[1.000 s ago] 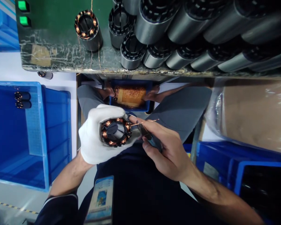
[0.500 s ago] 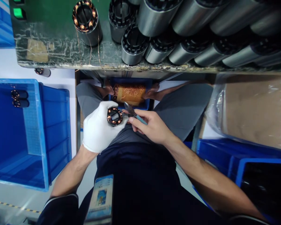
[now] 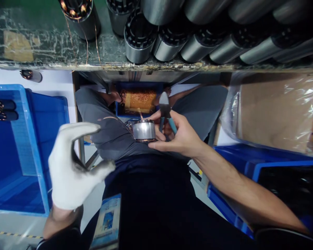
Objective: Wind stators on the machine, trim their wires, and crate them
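While the silvery wound core (image 3: pixel 144 130) sits above the lap (image 3: pixel 112 142), gripped by the bare right hand (image 3: pixel 185 137) along with the teal-handled cutters (image 3: pixel 165 110), the gloved left hand (image 3: pixel 67 170) hangs apart, released and widely spread. Beyond, a blue tray (image 3: pixel 139 85) lies between the feet (image 3: pixel 115 96).

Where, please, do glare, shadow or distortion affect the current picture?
In the head view, glare streaks the clear plastic wrap at right, and a bright highlight sits on the silver part in the right hand; also in the head view, shadow obscures the inside of the lower-right blue bin; toward the head view's upper right, the metal cylinders look slanted and stretched, darkening into the corner.
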The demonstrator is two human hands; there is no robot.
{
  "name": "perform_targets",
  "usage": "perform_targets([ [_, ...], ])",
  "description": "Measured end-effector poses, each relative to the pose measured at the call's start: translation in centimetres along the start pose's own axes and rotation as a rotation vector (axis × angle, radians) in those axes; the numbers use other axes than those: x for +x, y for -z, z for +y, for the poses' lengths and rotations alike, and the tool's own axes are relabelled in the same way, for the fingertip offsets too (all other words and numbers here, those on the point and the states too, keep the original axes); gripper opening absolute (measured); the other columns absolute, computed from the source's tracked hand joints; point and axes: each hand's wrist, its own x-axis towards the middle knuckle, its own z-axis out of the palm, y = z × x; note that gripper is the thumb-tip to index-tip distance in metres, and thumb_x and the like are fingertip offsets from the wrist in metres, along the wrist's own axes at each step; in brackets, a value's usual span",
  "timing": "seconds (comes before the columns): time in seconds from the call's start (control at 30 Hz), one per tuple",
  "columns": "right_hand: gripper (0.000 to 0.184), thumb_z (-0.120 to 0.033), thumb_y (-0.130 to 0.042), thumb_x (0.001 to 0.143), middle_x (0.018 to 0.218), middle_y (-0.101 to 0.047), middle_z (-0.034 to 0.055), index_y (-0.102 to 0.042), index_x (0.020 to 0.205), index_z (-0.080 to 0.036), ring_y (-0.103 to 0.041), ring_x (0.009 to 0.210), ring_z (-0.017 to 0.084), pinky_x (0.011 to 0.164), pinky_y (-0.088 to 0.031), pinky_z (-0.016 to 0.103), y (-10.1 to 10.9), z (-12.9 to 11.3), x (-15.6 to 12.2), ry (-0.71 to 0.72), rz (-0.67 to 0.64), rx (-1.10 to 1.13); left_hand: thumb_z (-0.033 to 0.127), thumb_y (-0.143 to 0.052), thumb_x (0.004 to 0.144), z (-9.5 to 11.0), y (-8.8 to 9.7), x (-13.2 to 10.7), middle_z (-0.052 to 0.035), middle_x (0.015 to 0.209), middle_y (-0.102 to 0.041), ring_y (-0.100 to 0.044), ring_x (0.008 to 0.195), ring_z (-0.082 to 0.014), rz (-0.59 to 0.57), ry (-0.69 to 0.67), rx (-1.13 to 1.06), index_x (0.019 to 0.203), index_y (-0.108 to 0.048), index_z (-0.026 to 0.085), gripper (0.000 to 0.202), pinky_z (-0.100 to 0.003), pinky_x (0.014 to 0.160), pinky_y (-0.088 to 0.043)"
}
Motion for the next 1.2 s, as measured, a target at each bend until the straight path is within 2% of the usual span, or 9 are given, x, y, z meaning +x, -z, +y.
perform_targets([
  [0.1,0.055,-0.035,-0.109,0.077,0.082,-0.072,-0.0049,-0.075,0.118,-0.027,-0.069,0.070,0.016,0.076,-0.063,0.034,-0.7,-0.2,-0.6,0.194,0.004,-0.006,0.025,-0.091,0.077,-0.8,-2.3,0.9,-0.0056,0.124,-0.084,-0.082,0.123,-0.0319,-0.381,0.186,-0.476,0.129,-0.077,0.026,0.053,-0.047,0.112,-0.067],
  [0.2,0.048,-0.031,-0.105,0.082,0.116,-0.086,0.0063,-0.076,0.119,-0.026,-0.086,0.111,0.030,0.105,-0.069,0.048,-1.8,-1.0,-0.7,0.371,-0.080,-0.072,0.024,-0.099,0.068,-0.2,-5.4,2.7,-0.0070,0.109,-0.087,-0.085,0.113,-0.0360,-0.701,0.236,-0.906,0.114,-0.081,0.020,0.049,-0.045,0.100,-0.072],
  [0.3,0.041,-0.027,-0.100,0.089,0.143,-0.083,0.0105,-0.078,0.125,-0.028,-0.082,0.133,0.033,0.113,-0.067,0.049,-1.7,-2.8,-1.2,0.483,-0.140,-0.320,0.016,-0.095,0.072,1.2,-6.6,3.6,-0.0060,0.101,-0.086,-0.085,0.104,-0.0320,-0.658,0.224,-0.946,0.100,-0.080,0.019,0.032,-0.039,0.089,-0.071],
  [0.4,0.039,-0.023,-0.088,0.099,0.141,-0.079,0.0124,-0.079,0.137,-0.028,-0.080,0.129,0.030,0.107,-0.070,0.044,-0.1,-5.0,-2.3,0.506,-0.161,-0.630,0.015,-0.093,0.075,2.2,-6.1,3.6,-0.0045,0.101,-0.081,-0.081,0.097,-0.0239,-0.562,0.175,-0.876,0.099,-0.075,0.019,0.030,-0.031,0.083,-0.067],
  [0.5,0.060,-0.009,-0.068,0.100,0.131,-0.075,0.0114,-0.073,0.155,-0.030,-0.081,0.110,0.027,0.084,-0.070,0.038,1.7,-6.8,-3.6,0.466,-0.233,-0.861,0.015,-0.092,0.078,2.2,-5.6,3.5,-0.0007,0.097,-0.074,-0.075,0.088,-0.0173,-0.547,0.120,-0.783,0.101,-0.071,0.020,0.032,-0.026,0.078,-0.061],
  [0.6,0.077,-0.006,-0.062,0.095,0.128,-0.074,0.0103,-0.065,0.166,-0.035,-0.079,0.106,0.030,0.085,-0.069,0.044,2.7,-7.6,-4.5,0.448,-0.283,-1.005,0.015,-0.092,0.080,2.0,-5.7,3.5,0.0014,0.096,-0.072,-0.072,0.084,-0.0148,-0.551,0.086,-0.707,0.103,-0.069,0.020,0.033,-0.024,0.076,-0.057],
  [0.8,0.069,-0.014,-0.063,0.102,0.118,-0.074,0.0083,-0.061,0.169,-0.029,-0.071,0.093,0.027,0.078,-0.062,0.044,3.4,-7.7,-4.7,0.534,-0.333,-1.147,0.015,-0.091,0.082,1.6,-6.2,3.6,-0.0004,0.103,-0.073,-0.072,0.091,-0.0162,-0.558,-0.018,-0.624,0.108,-0.072,0.020,0.032,-0.027,0.083,-0.057],
  [0.97,0.072,-0.012,-0.062,0.102,0.113,-0.074,0.0066,-0.062,0.170,-0.037,-0.069,0.090,0.028,0.078,-0.059,0.044,3.9,-7.5,-4.4,0.490,-0.301,-1.111,0.018,-0.090,0.085,1.3,-6.1,3.4,0.0010,0.100,-0.073,-0.071,0.086,-0.0143,-0.525,0.039,-0.622,0.109,-0.070,0.020,0.031,-0.025,0.078,-0.056],
  [1.2,0.070,-0.015,-0.063,0.103,0.103,-0.071,0.0026,-0.062,0.170,-0.034,-0.066,0.083,0.023,0.075,-0.055,0.038,3.6,-7.1,-4.3,0.501,-0.303,-1.152,0.022,-0.091,0.084,1.3,-6.5,3.9,-0.0001,0.099,-0.075,-0.072,0.086,-0.0161,-0.523,0.041,-0.600,0.108,-0.072,0.020,0.031,-0.027,0.078,-0.057],
])
